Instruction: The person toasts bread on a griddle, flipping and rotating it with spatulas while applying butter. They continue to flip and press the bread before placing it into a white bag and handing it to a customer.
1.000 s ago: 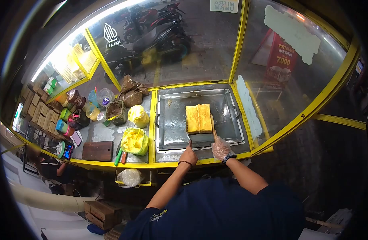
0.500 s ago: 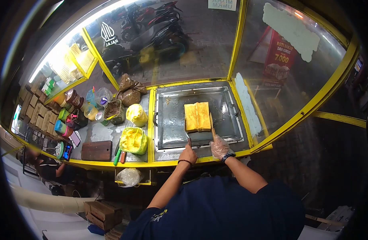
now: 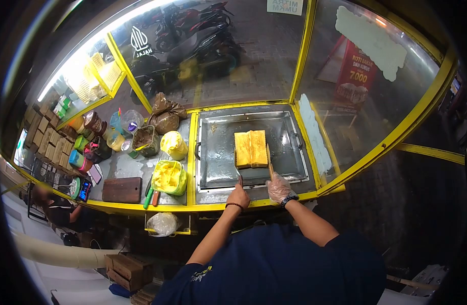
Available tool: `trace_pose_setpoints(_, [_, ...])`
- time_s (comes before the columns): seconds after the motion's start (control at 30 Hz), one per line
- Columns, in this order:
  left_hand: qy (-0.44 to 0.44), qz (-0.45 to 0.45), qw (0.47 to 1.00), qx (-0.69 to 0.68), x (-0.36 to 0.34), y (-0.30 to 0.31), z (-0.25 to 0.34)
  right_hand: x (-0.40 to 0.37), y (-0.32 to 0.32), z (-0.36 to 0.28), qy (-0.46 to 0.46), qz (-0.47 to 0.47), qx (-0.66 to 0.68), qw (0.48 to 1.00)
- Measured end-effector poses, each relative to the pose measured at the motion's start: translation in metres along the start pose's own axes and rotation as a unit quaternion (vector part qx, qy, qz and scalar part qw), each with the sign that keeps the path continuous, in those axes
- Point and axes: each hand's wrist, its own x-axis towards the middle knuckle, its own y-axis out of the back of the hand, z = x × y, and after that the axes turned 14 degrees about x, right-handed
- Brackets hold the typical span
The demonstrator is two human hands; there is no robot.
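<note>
Toasted bread (image 3: 251,148), golden with a seam down its middle, lies on the flat griddle (image 3: 215,162). My left hand (image 3: 238,196) is closed around the dark handle of a spatula (image 3: 240,179), whose thin metal part reaches the bread's lower left edge. Wearing a clear plastic glove, my right hand (image 3: 279,188) grips a long, flat wooden spatula (image 3: 270,169). That wooden tool stands along the bread's right side, close against it. How far either tool goes under the bread is hidden.
Left of the griddle are tubs of yellow spread (image 3: 169,178), a brown-filled container (image 3: 145,141), a cutting board (image 3: 121,190) and a green-handled knife (image 3: 148,198). Yellow-framed glass (image 3: 294,76) encloses the far side. Another person (image 3: 58,211) is at the far left.
The camera view has shifted very slightly. Both hands, their tools and the bread keep practically the same positions.
</note>
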Motion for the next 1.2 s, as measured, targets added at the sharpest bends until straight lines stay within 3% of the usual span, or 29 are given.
trace_pose_setpoints(1.2, [-0.01, -0.002, 1.0, 0.025, -0.002, 0.0, 0.0, -0.004, -0.004, 0.003, 0.0, -0.008, 0.011, 1.0])
